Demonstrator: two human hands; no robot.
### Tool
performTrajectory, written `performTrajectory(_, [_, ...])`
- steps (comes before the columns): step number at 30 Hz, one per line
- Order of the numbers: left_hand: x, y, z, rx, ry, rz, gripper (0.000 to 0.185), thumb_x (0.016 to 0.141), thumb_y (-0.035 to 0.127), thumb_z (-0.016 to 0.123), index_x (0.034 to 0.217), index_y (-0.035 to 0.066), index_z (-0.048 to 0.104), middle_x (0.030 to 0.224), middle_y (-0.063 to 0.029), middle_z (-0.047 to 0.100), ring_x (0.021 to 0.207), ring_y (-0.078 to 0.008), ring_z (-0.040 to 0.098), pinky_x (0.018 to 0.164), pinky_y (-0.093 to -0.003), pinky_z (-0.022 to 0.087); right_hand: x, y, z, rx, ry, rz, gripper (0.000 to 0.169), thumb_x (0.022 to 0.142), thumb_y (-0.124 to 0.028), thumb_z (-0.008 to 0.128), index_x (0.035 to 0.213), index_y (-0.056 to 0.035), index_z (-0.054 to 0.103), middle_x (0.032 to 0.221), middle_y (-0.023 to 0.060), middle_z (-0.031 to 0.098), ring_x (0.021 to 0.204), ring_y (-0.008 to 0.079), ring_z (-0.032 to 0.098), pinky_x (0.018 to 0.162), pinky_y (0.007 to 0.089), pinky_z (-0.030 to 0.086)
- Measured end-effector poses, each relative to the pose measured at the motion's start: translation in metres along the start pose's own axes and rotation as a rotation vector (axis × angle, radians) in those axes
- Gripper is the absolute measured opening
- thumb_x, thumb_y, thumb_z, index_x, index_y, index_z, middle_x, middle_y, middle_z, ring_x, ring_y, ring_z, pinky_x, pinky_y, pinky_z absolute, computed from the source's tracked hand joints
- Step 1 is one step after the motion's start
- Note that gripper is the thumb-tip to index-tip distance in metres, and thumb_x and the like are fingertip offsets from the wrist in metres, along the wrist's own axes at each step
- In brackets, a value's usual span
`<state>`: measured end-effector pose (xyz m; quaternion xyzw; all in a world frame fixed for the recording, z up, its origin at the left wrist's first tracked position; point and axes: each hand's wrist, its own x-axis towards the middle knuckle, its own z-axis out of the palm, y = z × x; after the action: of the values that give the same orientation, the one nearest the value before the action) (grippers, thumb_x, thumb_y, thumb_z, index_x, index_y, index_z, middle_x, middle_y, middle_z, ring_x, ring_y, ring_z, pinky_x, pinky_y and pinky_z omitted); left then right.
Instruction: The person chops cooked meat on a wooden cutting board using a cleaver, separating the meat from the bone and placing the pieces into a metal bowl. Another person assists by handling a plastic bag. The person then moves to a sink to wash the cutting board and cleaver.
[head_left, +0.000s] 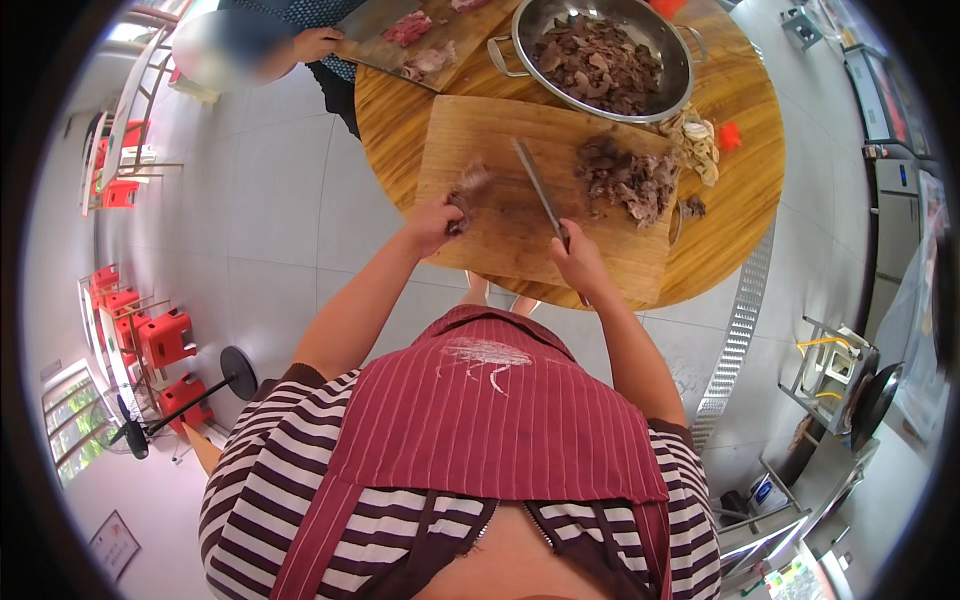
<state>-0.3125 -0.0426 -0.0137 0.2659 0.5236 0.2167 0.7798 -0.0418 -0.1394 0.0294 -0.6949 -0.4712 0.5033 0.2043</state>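
Observation:
My left hand (435, 225) grips a piece of dark cooked meat (469, 191) over the left part of the wooden cutting board (495, 251); the meat is blurred. In my right hand (579, 259) is a knife (541, 184), its blade pointing away from me above the middle of the board. A heap of dark cooked meat pieces (634, 176) lies on the board's right side. Between the two hands the board's surface looks dark and wet. Beyond the board stands a two-handled steel pan (529, 56) holding sliced dark meat (600, 67).
A co-worker's hand (316, 45) rests at a second board (375, 45) bearing pink meat (409, 28). Pale food pieces (699, 142) and a red item (729, 136) lie at the right of the round wooden table (739, 195). Red stools (163, 337) and a standing fan (240, 373) are left.

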Motion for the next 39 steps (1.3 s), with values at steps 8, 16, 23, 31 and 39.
performTrajectory(8, [-0.055,0.054,0.024,1.218,0.441,0.592,0.061,0.077,0.019,0.057,0.134,0.007,0.040,0.102,-0.0171,0.057,0.096,-0.0304,0.057,0.084,-0.0420,0.047,0.020,0.048,0.021,-0.028,0.184,-0.264,0.029,0.086,-0.020,0.058,0.108,-0.0016,0.059,0.083,0.0195,0.064,0.074,0.0301,0.063,0.066,0.0392,0.049])
performTrajectory(16, [-0.262,0.397,0.100,0.705,1.019,1.947,0.083,0.080,0.016,0.064,0.147,0.005,0.016,0.075,-0.0063,0.061,0.063,-0.0123,0.057,0.061,-0.0294,0.049,0.022,0.054,0.015,-0.037,0.181,-0.290,0.029,0.086,-0.020,0.056,0.105,0.0009,0.059,0.076,0.0172,0.064,0.068,0.0272,0.065,0.064,0.0376,0.051])
performTrajectory(23, [-0.356,0.502,0.139,0.494,1.012,1.867,0.085,0.078,0.006,0.058,0.149,0.011,0.011,0.079,-0.0102,0.063,0.059,-0.0136,0.056,0.048,-0.0242,0.046,0.043,0.084,0.033,-0.013,0.161,-0.298,0.025,0.086,-0.020,0.055,0.103,-0.0013,0.060,0.069,0.0140,0.061,0.057,0.0231,0.061,0.055,0.0379,0.049])
performTrajectory(31, [-0.264,0.379,0.133,0.630,0.183,1.568,0.049,0.090,0.011,0.053,0.134,0.004,0.034,0.069,-0.0042,0.058,0.061,-0.0116,0.056,0.058,-0.0254,0.048,0.050,0.061,0.016,-0.181,0.138,-0.325,0.031,0.085,-0.028,0.057,0.092,0.0010,0.060,0.082,0.0223,0.064,0.073,0.0376,0.063,0.064,0.0464,0.050])
performTrajectory(39, [-0.156,0.193,0.147,0.565,0.116,0.984,0.073,0.085,0.007,0.055,0.148,0.008,0.019,0.068,-0.0019,0.053,0.061,-0.0088,0.048,0.057,-0.0251,0.042,0.001,0.026,-0.006,0.009,0.022,-0.164,0.026,0.087,-0.030,0.053,0.082,-0.0046,0.055,0.057,0.0092,0.053,0.045,0.0200,0.054,0.043,0.0369,0.043])
